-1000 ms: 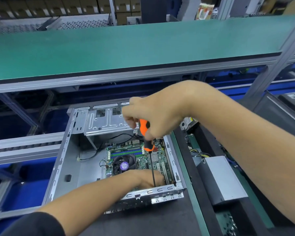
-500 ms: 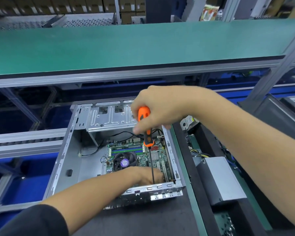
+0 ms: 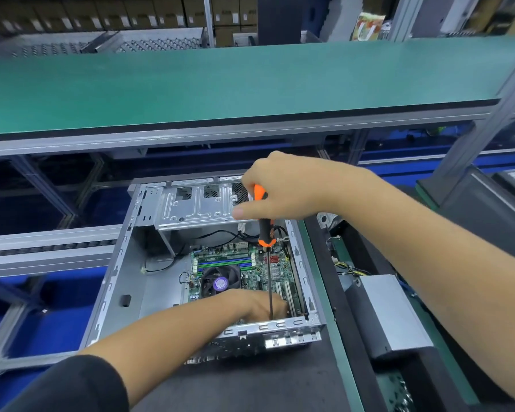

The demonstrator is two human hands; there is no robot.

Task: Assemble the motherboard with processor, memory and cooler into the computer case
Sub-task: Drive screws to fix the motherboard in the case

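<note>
The computer case (image 3: 116, 281) lies open on a dark mat (image 3: 250, 382) on the work bench. A green strip (image 3: 336, 331) runs along the mat's right side, just beside the case. Past the strip sits a grey metal box (image 3: 393, 316) on another dark surface. Above and behind it all is a long green shelf (image 3: 220, 84) on a grey metal frame.

One open computer case (image 3: 119, 281) holds one motherboard (image 3: 250, 273) and one cooler fan (image 3: 220, 282). Two hands, the left hand (image 3: 254, 303) and the right hand (image 3: 283, 193), work with one orange-handled screwdriver (image 3: 265, 230). One grey metal box (image 3: 390, 313) sits beside the case.
</note>
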